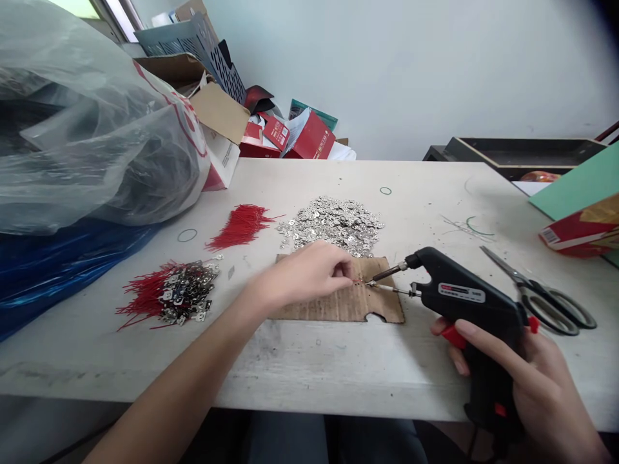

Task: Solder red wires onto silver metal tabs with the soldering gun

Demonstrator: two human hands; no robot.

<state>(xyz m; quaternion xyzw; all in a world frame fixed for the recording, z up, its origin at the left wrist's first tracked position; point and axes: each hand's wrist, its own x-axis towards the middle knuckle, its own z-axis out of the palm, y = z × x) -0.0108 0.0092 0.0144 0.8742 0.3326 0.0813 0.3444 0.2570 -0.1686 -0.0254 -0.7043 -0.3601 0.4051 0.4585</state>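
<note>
My right hand (536, 374) grips a black soldering gun (464, 293) by its handle, a finger at the red trigger. Its tip points left, over a piece of brown cardboard (319, 309). My left hand (322, 270) is closed in a pinch above the cardboard, on a short red wire (356, 281) whose end lies close to the tip. Whether a metal tab sits under the tip is too small to tell. Just behind the cardboard spreads a heap of small silvery metal tabs (338, 222). Left of that heap lies a bundle of red wires (239, 227).
At left, red wires with tabs attached (169, 293) form a pile beside a large plastic bag (97, 129). Scissors (546, 299) lie right of the gun. Red boxes (309, 135) stand against the wall, and a green box (580, 183) is at the right edge.
</note>
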